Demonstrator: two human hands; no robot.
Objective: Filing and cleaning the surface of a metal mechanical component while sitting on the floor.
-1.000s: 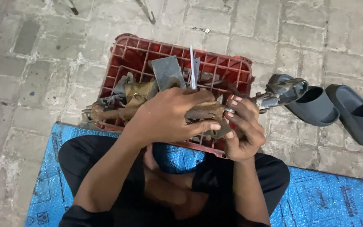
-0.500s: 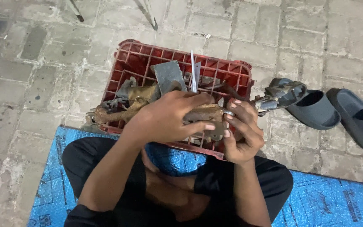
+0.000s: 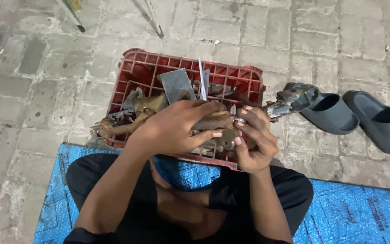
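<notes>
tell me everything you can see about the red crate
The red crate is a plastic box with lattice walls and an open top, sitting upright on the paving stones at the edge of the blue mat. It is piled with rusty metal tools and flat grey pieces. The left hand and right hand grip rusty parts over its near side.

You sit over a grey paved floor [image 3: 46, 68]. Directly on it lie a blue tarp [image 3: 362, 212], a red crate [image 3: 244, 81] of rusty parts, and two grey slippers [image 3: 353, 117].
</notes>
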